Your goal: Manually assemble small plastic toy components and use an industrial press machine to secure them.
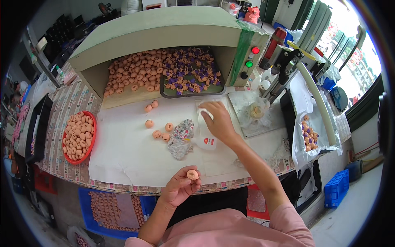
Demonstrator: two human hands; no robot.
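My left hand (180, 187) is near the table's front edge and pinches a small round peach-coloured piece (192, 174) between thumb and fingers. My right hand (219, 122) reaches forward and grips a small white plastic bottle (205, 132) with a red label, lying on the white sheet (123, 156). Beside the bottle lies a crumpled patterned rag (180, 136). Several loose peach pieces (156, 128) sit on the sheet left of the rag.
A green hooded box (156, 29) at the back holds a heap of peach pieces (135, 74) and a dark tray of purple-and-peach pieces (193, 74). A red bowl (93, 136) of peach pieces stands at left. A bag (308, 136) hangs at right; a blue crate (107, 210) lies below.
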